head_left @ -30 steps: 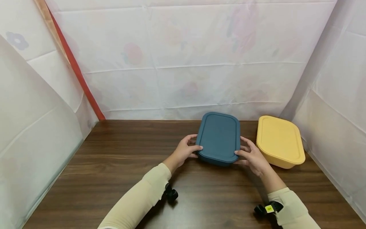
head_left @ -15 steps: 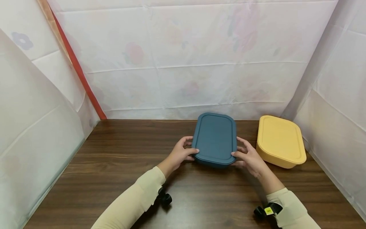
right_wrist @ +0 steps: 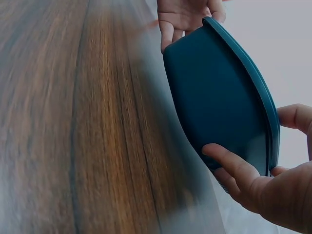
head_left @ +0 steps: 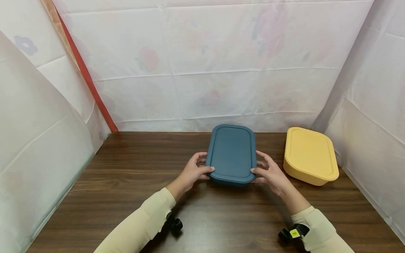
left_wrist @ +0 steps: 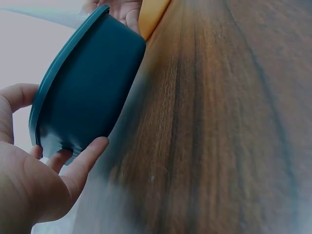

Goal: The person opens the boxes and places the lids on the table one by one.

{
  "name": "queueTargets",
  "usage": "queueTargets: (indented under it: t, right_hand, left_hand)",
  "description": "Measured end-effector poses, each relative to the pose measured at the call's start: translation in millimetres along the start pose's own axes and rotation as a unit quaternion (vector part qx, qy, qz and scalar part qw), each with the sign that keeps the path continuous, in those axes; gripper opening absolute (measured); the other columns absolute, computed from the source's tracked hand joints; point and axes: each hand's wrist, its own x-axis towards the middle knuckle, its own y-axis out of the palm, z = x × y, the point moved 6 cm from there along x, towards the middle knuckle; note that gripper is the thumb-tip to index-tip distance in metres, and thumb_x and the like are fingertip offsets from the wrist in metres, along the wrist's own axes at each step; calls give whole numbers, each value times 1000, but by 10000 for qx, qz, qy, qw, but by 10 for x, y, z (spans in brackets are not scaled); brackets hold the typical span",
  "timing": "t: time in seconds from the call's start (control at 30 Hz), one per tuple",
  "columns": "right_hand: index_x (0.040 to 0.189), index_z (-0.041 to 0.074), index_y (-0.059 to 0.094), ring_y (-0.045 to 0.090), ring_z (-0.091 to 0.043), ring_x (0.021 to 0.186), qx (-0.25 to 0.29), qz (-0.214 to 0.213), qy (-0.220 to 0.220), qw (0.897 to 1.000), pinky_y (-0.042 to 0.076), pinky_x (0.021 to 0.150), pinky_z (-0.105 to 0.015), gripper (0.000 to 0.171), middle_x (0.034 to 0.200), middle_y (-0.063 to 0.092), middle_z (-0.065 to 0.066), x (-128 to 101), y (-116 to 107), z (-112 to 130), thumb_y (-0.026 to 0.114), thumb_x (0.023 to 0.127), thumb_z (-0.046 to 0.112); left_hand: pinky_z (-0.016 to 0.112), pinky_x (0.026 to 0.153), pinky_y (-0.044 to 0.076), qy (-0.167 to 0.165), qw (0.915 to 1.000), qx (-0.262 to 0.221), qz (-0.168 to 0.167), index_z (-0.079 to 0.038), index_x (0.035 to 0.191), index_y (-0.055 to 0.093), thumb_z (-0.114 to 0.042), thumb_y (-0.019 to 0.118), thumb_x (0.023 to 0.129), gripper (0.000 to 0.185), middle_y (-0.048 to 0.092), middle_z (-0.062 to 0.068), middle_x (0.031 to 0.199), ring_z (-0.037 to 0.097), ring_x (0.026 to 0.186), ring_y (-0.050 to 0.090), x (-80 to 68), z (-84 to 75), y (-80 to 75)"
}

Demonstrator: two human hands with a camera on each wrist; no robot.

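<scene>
A dark blue lidded container [head_left: 231,154] hangs a little above the wooden table [head_left: 126,182], near its back middle. My left hand [head_left: 192,172] grips its near left corner, thumb on the lid rim and fingers under the side. My right hand [head_left: 269,172] grips the near right corner the same way. In the left wrist view the blue container [left_wrist: 85,83] is held by my left hand [left_wrist: 34,165] with its base off the wood. In the right wrist view my right hand [right_wrist: 263,180] curls round the blue container [right_wrist: 219,97], and the other hand [right_wrist: 187,17] shows behind it.
A yellow lidded container [head_left: 309,155] sits on the table at the back right, close to the white cloth wall [head_left: 373,116]. White cloth walls close in the back and both sides. The table's left half and near edge are bare wood.
Both hands have carried the blue container to the left, away from the yellow one, and turned it a little so its long side points more straight away from me.
</scene>
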Motion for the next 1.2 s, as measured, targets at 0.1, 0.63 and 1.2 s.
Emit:
queueTargets:
  t: [0.1,0.63,1.2]
  right_hand:
    - [155,9,13,65,-24,96,-2,20,8,10000,57,79,-46,80,146,26,-33,13,45,2,60,92,-2]
    - [154,9,16,65,-27,98,63,190,175,9996,55,81,-50,80,146,27,-32,48,299,-26,63,90,-2]
    - [153,11,22,65,-29,97,100,375,317,9987,56,80,-50,79,145,31,-31,113,514,-60,65,88,-1]
  left_hand:
    - [46,73,57,1,10000,-38,-38,-5,138,41,-1,73,83,63,51,20,127,25,95,60,-42,10,-43]
    - [50,77,56,-40,9999,-22,-138,-4,139,39,1,72,84,64,49,22,127,25,94,60,-278,-12,-264]
    - [47,79,56,-131,9998,-51,-135,-1,141,34,-4,71,86,66,44,24,131,25,97,59,-460,14,-461]
